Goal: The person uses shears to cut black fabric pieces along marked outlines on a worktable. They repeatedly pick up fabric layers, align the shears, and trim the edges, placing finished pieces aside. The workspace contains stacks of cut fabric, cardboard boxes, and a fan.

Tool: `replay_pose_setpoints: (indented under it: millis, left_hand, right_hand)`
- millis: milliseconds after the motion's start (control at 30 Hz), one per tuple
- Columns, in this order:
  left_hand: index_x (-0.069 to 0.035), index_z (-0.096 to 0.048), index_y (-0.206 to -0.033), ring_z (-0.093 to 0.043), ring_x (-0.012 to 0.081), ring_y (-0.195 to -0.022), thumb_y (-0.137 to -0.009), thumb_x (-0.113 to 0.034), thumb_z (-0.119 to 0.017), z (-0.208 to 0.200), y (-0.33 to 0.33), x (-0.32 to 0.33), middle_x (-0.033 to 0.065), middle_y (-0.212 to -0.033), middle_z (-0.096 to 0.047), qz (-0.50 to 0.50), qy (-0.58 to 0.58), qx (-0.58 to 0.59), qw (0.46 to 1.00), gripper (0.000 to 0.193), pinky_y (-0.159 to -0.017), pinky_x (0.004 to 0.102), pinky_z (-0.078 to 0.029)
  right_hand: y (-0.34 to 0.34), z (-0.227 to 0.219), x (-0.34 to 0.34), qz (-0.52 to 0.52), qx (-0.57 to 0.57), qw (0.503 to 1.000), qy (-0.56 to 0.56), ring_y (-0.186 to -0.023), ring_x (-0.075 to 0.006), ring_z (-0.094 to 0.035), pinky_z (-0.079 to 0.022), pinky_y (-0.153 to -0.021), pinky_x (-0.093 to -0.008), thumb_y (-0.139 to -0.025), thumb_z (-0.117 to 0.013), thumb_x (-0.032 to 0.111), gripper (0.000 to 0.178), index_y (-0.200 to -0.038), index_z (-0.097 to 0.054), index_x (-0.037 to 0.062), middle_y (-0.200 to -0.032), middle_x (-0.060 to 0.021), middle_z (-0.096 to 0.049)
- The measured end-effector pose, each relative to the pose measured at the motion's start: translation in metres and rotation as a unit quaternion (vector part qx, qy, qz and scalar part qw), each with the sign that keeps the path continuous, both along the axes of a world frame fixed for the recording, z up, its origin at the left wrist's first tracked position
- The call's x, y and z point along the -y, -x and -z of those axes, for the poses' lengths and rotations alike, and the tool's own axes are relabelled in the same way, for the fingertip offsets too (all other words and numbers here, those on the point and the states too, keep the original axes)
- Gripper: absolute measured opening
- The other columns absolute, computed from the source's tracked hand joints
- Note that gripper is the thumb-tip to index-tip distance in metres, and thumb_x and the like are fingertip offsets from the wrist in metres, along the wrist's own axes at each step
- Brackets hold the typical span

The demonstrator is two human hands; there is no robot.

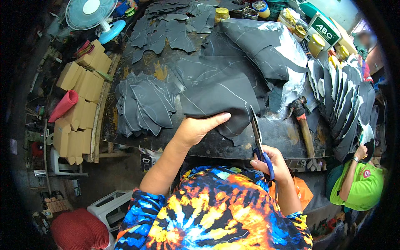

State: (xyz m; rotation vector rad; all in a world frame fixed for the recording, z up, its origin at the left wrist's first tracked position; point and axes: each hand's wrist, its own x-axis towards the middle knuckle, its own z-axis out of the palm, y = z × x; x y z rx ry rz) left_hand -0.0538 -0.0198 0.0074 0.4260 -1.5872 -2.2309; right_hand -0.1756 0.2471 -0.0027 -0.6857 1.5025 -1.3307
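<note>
My left hand (199,128) is closed on the near edge of a dark grey, leather-like sheet (218,96), the thumb lying on top. Pale curved lines are drawn on this sheet, and its near right part bends down over the table's front. In my right hand (273,161) is a pair of scissors (257,137) with blue handles. Its blades point away from me and meet the sheet's right edge; whether they are parted is hard to see. To the left lies a fanned stack of cut dark pieces (143,102) with similar outlines.
A wooden-handled hammer (306,131) lies right on the dark table (191,143). Behind are more cut pieces (166,33), a large dark sheet (254,46) and jars (316,43). At far right a person in green (362,185) works by stacked pieces. Cardboard boxes (81,96) stand left.
</note>
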Motion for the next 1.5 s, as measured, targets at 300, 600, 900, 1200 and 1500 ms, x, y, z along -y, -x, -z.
replay_pose_setpoints:
  millis: [300, 600, 900, 1200, 1500]
  left_hand:
    - [0.0, -0.068, -0.118, -0.066, 0.0145, -0.099, -0.084, -0.001, -0.083, -0.004, -0.002, -0.004, 0.0047, -0.111, -0.072, 0.026, 0.075, -0.003, 0.997, 0.037, -0.089, 0.03, -0.053]
    - [-0.001, -0.067, -0.123, -0.066, 0.0142, -0.103, -0.081, -0.001, -0.085, -0.006, -0.016, 0.001, 0.0041, -0.114, -0.071, 0.017, 0.113, 0.041, 0.993, 0.045, -0.091, 0.0299, -0.054]
    - [0.0, -0.065, -0.126, -0.065, 0.0154, -0.107, -0.08, -0.004, -0.086, -0.008, -0.02, 0.006, 0.0049, -0.118, -0.071, 0.055, 0.103, 0.052, 0.992, 0.051, -0.096, 0.0319, -0.052]
    - [0.0, -0.06, -0.133, -0.061, 0.017, -0.115, -0.08, -0.012, -0.087, -0.006, -0.028, 0.007, 0.0071, -0.127, -0.067, 0.15, 0.138, 0.097, 0.974, 0.061, -0.102, 0.0344, -0.049]
    - [0.001, -0.061, -0.13, -0.063, 0.0133, -0.114, -0.086, -0.013, -0.084, 0.008, -0.026, 0.011, 0.0072, -0.125, -0.069, 0.091, -0.052, 0.011, 0.994, 0.052, -0.099, 0.0324, -0.051]
  right_hand:
    - [0.001, 0.004, 0.017, -0.011, -0.022, 0.998, 0.059, -0.078, -0.0078, -0.048, -0.043, -0.07, -0.0251, -0.089, -0.078, 0.018, 0.025, -0.094, -0.057, 0.0067, -0.084, 0.002, -0.054]
    - [-0.008, 0.002, 0.016, 0.011, -0.034, 0.999, 0.01, -0.069, -0.0042, -0.044, -0.039, -0.062, -0.0232, -0.087, -0.078, 0.009, 0.025, -0.078, -0.055, 0.0083, -0.074, 0.0064, -0.05]
    - [0.0, -0.007, 0.008, -0.032, 0.011, 0.999, -0.019, -0.072, -0.0031, -0.045, -0.038, -0.062, -0.023, -0.088, -0.078, 0.009, 0.023, -0.083, -0.056, 0.0077, -0.077, 0.0072, -0.051]
    - [0.017, -0.006, 0.012, -0.085, -0.041, 0.995, -0.029, -0.071, -0.0028, -0.045, -0.039, -0.061, -0.0236, -0.087, -0.08, 0.013, 0.025, -0.083, -0.056, 0.0069, -0.076, 0.0072, -0.051]
    - [0.011, 0.003, -0.002, -0.074, -0.01, 0.995, -0.069, -0.073, -0.0019, -0.048, -0.04, -0.062, -0.0228, -0.088, -0.079, 0.012, 0.023, -0.084, -0.058, 0.0061, -0.077, 0.0075, -0.055]
